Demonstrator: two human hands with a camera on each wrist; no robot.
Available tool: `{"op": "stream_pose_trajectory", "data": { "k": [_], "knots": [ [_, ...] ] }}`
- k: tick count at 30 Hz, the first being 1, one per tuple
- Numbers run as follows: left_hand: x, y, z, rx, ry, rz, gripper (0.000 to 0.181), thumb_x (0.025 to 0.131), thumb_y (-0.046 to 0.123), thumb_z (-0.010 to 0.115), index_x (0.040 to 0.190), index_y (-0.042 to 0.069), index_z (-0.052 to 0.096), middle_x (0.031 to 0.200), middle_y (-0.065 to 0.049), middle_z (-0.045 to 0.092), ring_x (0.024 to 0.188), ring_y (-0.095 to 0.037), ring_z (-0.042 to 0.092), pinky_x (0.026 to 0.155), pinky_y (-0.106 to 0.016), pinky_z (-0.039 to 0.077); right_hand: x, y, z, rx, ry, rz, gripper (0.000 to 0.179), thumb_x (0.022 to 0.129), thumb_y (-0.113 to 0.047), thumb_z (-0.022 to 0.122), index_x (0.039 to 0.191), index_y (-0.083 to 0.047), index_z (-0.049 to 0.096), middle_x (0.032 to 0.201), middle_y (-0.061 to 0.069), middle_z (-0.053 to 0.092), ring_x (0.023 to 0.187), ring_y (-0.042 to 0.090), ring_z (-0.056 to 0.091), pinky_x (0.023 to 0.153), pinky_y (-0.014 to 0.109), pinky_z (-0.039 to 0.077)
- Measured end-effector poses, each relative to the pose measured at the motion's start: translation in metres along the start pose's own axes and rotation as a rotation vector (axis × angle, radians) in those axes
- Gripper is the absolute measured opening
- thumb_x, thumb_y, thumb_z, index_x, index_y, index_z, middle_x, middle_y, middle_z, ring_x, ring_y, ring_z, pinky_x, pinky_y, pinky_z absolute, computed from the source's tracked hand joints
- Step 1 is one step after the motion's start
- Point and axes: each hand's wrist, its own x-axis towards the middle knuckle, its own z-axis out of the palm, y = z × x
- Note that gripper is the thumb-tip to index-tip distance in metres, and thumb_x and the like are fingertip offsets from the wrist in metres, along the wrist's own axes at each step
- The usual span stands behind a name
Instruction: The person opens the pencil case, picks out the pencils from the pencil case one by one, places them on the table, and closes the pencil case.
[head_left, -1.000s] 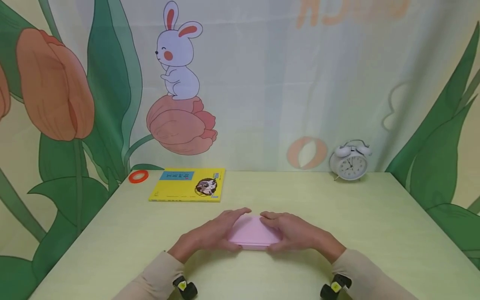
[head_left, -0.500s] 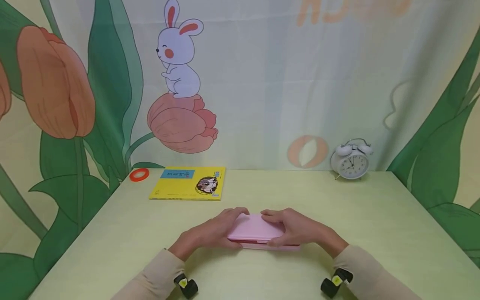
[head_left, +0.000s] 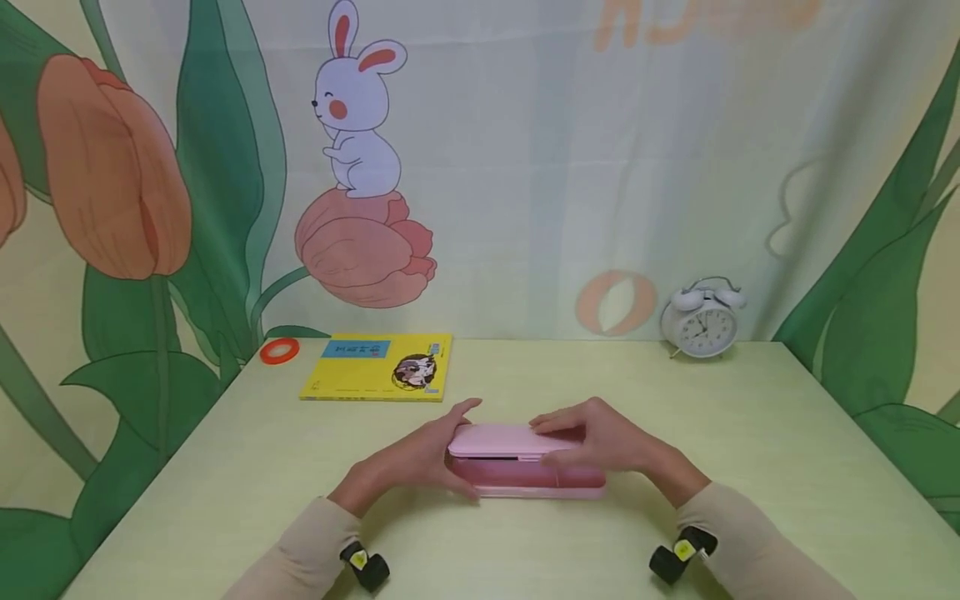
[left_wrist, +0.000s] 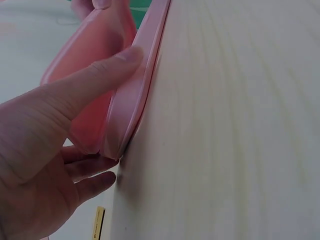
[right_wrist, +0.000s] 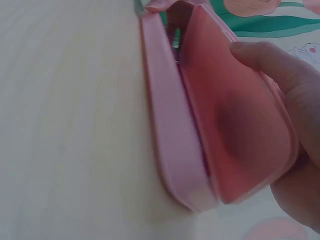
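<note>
A pink hard pencil case lies on the table in front of me, its lid [head_left: 495,439] tilted up and back from the base [head_left: 540,492]. My left hand [head_left: 420,458] holds the case's left end, the thumb against the base's front wall [left_wrist: 127,107] and the other fingers round the back. With my right hand [head_left: 611,437] I grip the lid towards its right end. In the right wrist view the thumb lies over the edge of the lid's inner face [right_wrist: 240,120], the other fingers behind it. The base's inside shows only partly.
A yellow book [head_left: 360,371] lies at the back left of the pale table [head_left: 262,467], with an orange ring [head_left: 280,341] beside it. A white alarm clock [head_left: 703,325] stands at the back right. Behind hangs a printed curtain [head_left: 495,167].
The lid was shut a second ago and then rose a little at the front; now it stands raised and tilted back. My right hand has gone up with it, while the left stays at its end.
</note>
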Motion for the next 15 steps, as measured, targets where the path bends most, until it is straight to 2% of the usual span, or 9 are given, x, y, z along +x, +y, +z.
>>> {"op": "stream_pose_trajectory", "data": {
  "k": [4,7,9,12,15],
  "knots": [
    [-0.001,-0.004,-0.004,-0.020,0.014,-0.003,0.128,0.064,0.043,0.095,0.159,0.026,0.011,0.136,-0.003,0.056,0.122,-0.017,0.054,0.110,-0.044,0.037,-0.004,-0.001,-0.014,0.056,0.082,-0.041,0.030,0.088,-0.025,0.080,0.113,-0.009,0.076,0.110,0.003,0.074,0.099,0.016,0.070,0.085,0.035,0.056],
    [-0.003,-0.004,-0.007,-0.027,0.036,-0.030,0.129,0.063,0.043,0.095,0.159,0.024,0.011,0.130,-0.002,0.060,0.118,-0.018,0.056,0.107,-0.045,0.040,-0.007,-0.003,-0.023,0.046,0.128,-0.067,0.021,0.090,-0.017,0.077,0.109,-0.010,0.077,0.106,0.002,0.074,0.092,0.014,0.071,0.079,0.031,0.058],
    [-0.004,-0.004,-0.008,-0.009,0.051,-0.061,0.130,0.063,0.044,0.095,0.160,0.022,0.011,0.123,0.000,0.061,0.112,-0.018,0.057,0.101,-0.042,0.044,-0.007,-0.003,-0.027,0.016,0.164,-0.101,0.018,0.090,-0.012,0.076,0.107,-0.010,0.078,0.104,0.001,0.075,0.089,0.013,0.071,0.075,0.028,0.057],
    [-0.004,-0.004,-0.009,-0.001,0.060,-0.072,0.130,0.064,0.043,0.095,0.160,0.017,0.010,0.113,0.000,0.060,0.102,-0.018,0.055,0.090,-0.039,0.047,-0.007,-0.002,-0.028,-0.039,0.251,-0.161,0.020,0.087,0.000,0.075,0.105,-0.008,0.078,0.103,0.003,0.075,0.087,0.016,0.071,0.072,0.025,0.057],
    [-0.003,-0.004,-0.010,-0.018,0.059,-0.064,0.133,0.064,0.041,0.095,0.160,0.017,0.006,0.114,-0.001,0.058,0.104,-0.018,0.053,0.091,-0.039,0.046,-0.007,0.000,-0.027,-0.139,0.347,-0.205,0.026,0.083,0.010,0.075,0.103,-0.006,0.078,0.105,0.005,0.075,0.092,0.021,0.072,0.075,0.025,0.057]
  ]
}}
